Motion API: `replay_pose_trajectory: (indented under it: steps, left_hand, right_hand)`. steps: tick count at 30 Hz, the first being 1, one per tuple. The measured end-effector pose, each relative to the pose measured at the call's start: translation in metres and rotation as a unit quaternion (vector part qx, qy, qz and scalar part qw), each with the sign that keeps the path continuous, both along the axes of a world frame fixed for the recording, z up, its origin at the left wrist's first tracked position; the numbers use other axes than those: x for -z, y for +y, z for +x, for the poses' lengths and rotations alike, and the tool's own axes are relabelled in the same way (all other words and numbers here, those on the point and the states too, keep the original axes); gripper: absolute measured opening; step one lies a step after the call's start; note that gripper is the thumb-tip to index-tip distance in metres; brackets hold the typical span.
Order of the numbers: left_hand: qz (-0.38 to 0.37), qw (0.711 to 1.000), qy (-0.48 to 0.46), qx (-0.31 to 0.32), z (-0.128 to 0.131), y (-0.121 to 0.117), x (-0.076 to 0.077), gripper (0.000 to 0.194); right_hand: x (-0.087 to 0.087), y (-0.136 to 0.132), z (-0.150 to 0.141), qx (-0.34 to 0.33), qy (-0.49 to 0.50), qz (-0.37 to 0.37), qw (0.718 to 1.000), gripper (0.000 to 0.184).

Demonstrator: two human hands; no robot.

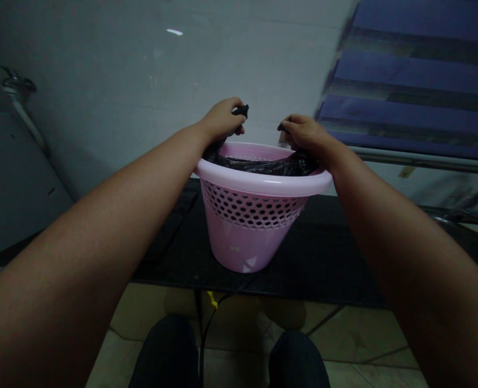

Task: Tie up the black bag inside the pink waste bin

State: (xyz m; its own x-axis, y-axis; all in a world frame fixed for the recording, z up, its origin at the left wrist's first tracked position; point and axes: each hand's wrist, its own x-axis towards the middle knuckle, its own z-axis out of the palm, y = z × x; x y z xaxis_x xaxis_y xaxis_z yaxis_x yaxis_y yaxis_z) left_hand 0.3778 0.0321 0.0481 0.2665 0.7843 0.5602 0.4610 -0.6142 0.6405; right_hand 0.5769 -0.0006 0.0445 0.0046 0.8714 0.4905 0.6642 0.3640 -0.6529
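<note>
One black plastic bag (258, 166) sits in the mouth of one pink perforated plastic wastebasket (247, 242), which stands upright on the black bench (315, 253), just short of its near edge. The left hand (222, 119) is closed on a gathered part of the bag above the rim. The right hand (305, 134) pinches the bag's opposite side, also above the rim. Both arms extend forward, well apart. The bench runs well past the wastebasket on both sides. Blue striped fabric on a metal frame (408, 81) stands beyond the bench's far right.
</note>
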Motion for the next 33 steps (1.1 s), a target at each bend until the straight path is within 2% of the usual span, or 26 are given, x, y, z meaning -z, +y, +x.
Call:
replay_pose_trajectory:
  steps: [7, 11, 19, 26, 30, 33]
  left_hand:
    - [0.019, 0.999, -0.037, -0.020, -0.001, 0.001, -0.002, 0.020]
    - [0.002, 0.998, -0.046, -0.035, -0.002, 0.001, -0.003, 0.023]
    - [-0.060, 0.995, -0.082, 0.013, -0.001, 0.014, 0.006, 0.022]
    - [-0.044, 0.996, -0.068, -0.022, -0.003, 0.017, 0.004, 0.018]
    - [-0.037, 0.998, -0.046, -0.016, -0.003, 0.018, 0.001, 0.009]
    - [-0.041, 0.998, -0.035, -0.011, -0.002, 0.018, 0.001, 0.009]
  right_hand:
    - [0.001, 0.005, 0.004, 0.006, 0.016, -0.005, 1.000, 0.014]
    - [0.002, 0.001, 0.003, -0.017, 0.028, -0.009, 0.999, 0.015]
    - [-0.001, -0.009, -0.003, -0.020, 0.029, -0.009, 0.999, 0.011]
    - [-0.001, 0.006, 0.002, -0.039, 0.069, 0.008, 0.997, 0.007]
    - [-0.001, 0.015, 0.005, -0.032, 0.090, 0.013, 0.995, 0.008]
    - [-0.001, 0.015, 0.005, -0.032, 0.087, 0.013, 0.996, 0.010]
